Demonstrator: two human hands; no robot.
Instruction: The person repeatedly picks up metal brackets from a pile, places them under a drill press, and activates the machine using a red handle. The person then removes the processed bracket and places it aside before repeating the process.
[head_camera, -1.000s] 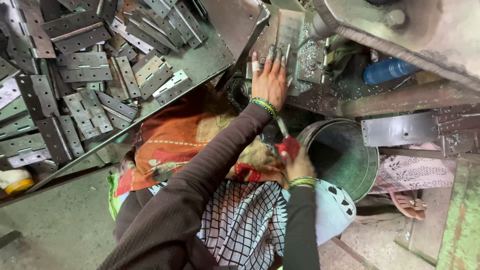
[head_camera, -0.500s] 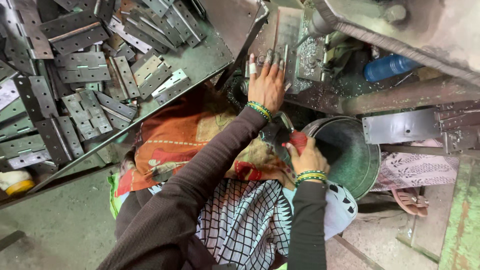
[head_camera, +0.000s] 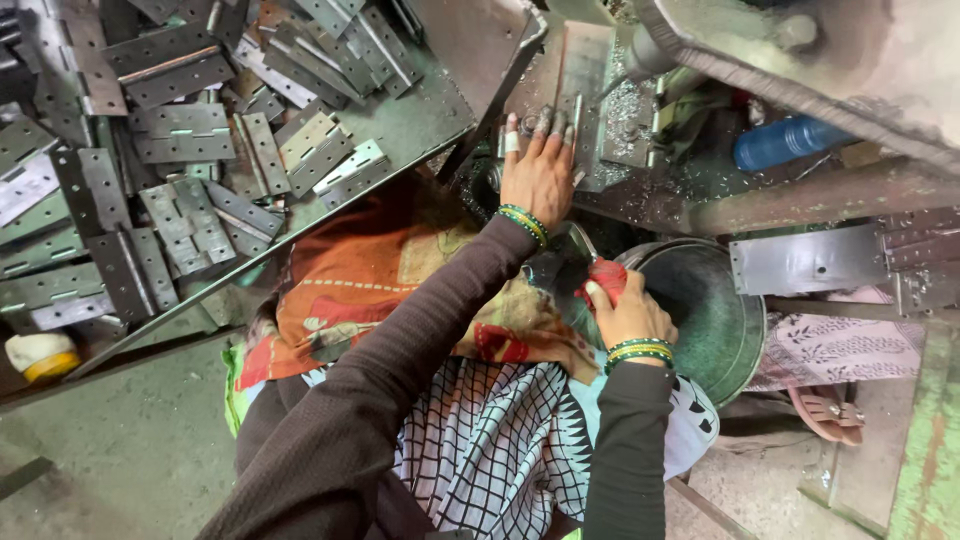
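Head view: left hand (head_camera: 538, 178) flat, fingers spread, pinning hinge plate (head_camera: 578, 100) steady on press bed; right hand (head_camera: 628, 318) clamped on red handle (head_camera: 606, 277), near green tub (head_camera: 712, 310).

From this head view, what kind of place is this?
Most likely a small metal workshop making hinges. A tray holds a heap of steel hinges, metal shavings lie by the machine bed where the left hand rests, and a metal bucket stands below.

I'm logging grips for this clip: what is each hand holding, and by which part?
The right hand is closed around a red-wrapped handle. The left hand holds nothing; it lies flat on a metal piece on the machine bed.
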